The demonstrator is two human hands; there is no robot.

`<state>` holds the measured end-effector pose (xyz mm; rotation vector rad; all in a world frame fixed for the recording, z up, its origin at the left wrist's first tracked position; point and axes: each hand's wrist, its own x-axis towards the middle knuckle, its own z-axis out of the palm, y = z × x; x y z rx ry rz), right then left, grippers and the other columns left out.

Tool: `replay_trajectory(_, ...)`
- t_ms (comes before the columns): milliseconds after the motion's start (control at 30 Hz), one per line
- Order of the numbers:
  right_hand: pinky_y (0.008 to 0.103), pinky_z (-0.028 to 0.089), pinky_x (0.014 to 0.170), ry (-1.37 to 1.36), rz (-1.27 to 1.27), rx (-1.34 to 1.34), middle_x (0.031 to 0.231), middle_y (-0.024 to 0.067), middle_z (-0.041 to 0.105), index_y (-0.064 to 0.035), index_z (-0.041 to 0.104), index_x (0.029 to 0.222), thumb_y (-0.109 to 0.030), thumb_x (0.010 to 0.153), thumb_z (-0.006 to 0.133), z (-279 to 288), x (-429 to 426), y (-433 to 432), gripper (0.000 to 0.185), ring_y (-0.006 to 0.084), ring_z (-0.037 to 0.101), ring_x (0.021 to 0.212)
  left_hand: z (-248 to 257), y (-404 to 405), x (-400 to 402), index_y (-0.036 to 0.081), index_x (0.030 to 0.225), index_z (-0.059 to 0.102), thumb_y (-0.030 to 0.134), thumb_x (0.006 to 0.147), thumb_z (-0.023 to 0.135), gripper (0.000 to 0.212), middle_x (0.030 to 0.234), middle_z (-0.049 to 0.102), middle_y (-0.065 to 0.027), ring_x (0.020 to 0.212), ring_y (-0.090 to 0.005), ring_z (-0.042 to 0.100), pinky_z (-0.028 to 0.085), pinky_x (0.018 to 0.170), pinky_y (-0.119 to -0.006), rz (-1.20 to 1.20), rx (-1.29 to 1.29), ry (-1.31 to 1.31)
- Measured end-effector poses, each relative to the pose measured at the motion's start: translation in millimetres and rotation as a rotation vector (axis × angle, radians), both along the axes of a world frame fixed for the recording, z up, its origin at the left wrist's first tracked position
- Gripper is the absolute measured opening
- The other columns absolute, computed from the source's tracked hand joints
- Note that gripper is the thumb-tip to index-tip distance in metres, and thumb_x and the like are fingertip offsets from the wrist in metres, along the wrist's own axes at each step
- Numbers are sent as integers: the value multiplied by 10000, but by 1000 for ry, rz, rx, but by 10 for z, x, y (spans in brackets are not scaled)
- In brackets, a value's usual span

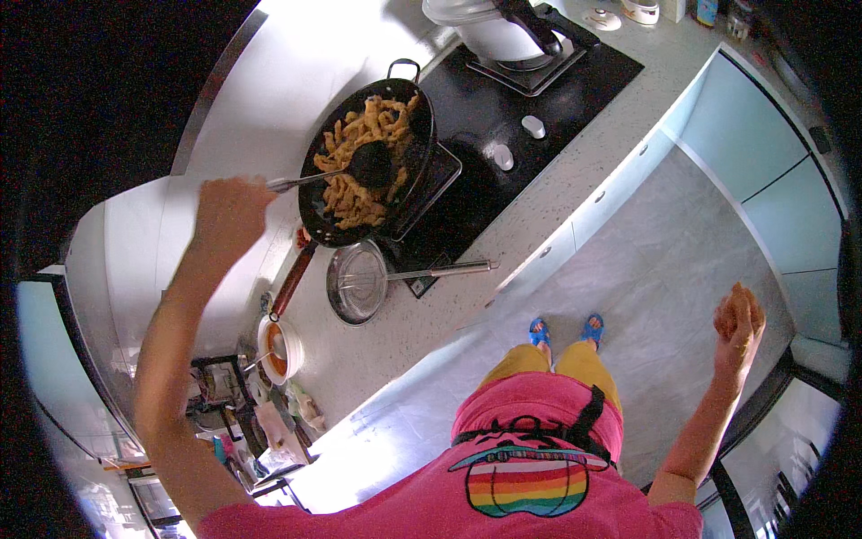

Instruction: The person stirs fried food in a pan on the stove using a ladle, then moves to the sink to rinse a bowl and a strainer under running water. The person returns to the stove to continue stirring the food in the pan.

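Observation:
My left hand (232,210) is closed around the metal handle of a dark ladle or spatula (372,165). Its head rests among browned, fried-looking strips of food (363,202) in a black wok (421,145). The wok stands over the near burner, with a loop handle at its far end and a long reddish-brown handle (293,279) towards the counter. My right hand (741,320) hangs over the floor at the right, its fingers curled, touching nothing that I can see. On the counter beside the wok lies a wire-mesh strainer (357,279), its metal handle pointing right.
A black hob (495,195) with two light knobs is set into the speckled counter (363,357). A lidded pot (495,40) occupies the far burner. Left of the strainer is a white bowl (294,357) of reddish-orange contents with a spoon. Pale cabinets (747,121) line the right side.

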<state>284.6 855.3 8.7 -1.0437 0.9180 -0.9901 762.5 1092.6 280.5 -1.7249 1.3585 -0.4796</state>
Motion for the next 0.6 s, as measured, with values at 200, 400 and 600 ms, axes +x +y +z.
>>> replay_trajectory(200, 243, 173, 422, -21, 34, -10, 523, -47, 254, -124, 397, 616, -228, 881, 527, -98, -42, -88, 313, 60, 211, 454, 193, -207, 236, 40, 767, 629, 294, 864, 524, 291, 606, 589, -107, 591, -239, 600, 448, 557, -365, 0, -185, -102)
replay_trajectory(400, 248, 166, 424, 145, 51, -58, 517, -51, 265, -134, 390, 602, -250, 874, 539, 104, 103, -41, 331, 54, 204, 454, -116, -470, 530, 22, 735, 635, 307, 849, 542, 321, 655, 607, -133, 646, -261, 614, 456, 628, -395, 304, -257, 35)
replay_trajectory(600, 246, 158, 424, 207, 46, -110, 520, -52, 293, -134, 403, 595, -243, 869, 544, 160, 161, -103, 327, 45, 213, 457, 60, -162, 563, 31, 763, 647, 332, 834, 558, 321, 710, 625, -119, 671, -265, 618, 461, 660, -399, 289, -236, 24)
